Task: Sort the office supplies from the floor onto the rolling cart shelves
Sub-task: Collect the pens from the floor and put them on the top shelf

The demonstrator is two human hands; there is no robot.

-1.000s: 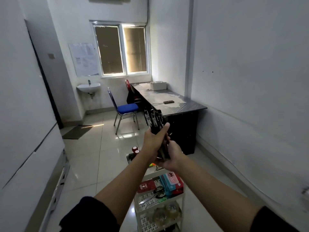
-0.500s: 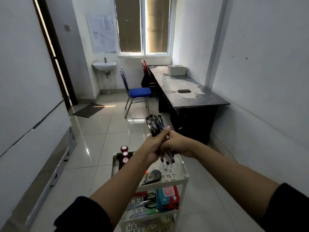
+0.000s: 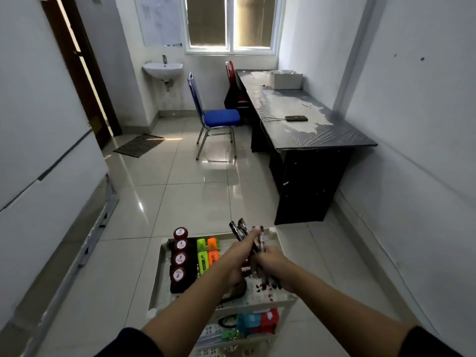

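Together our fingers (image 3: pixel 251 234) close around a bundle of pens (image 3: pixel 246 234), the left hand (image 3: pixel 238 256) wrapped on its upper part with one finger stretched along it, the right hand (image 3: pixel 273 265) gripping the lower part, so the pens stand tilted just above the top shelf of the white rolling cart (image 3: pixel 284 301). On this shelf, to the left of our hands, we see a row of four dark red round caps (image 3: pixel 180 253) and beside them a green highlighter (image 3: pixel 202 255) and an orange highlighter (image 3: pixel 212 251). On the shelf below lie blue and red packets (image 3: pixel 258 322), and further away stand a blue chair (image 3: pixel 217 117) and a black desk (image 3: pixel 309 130).
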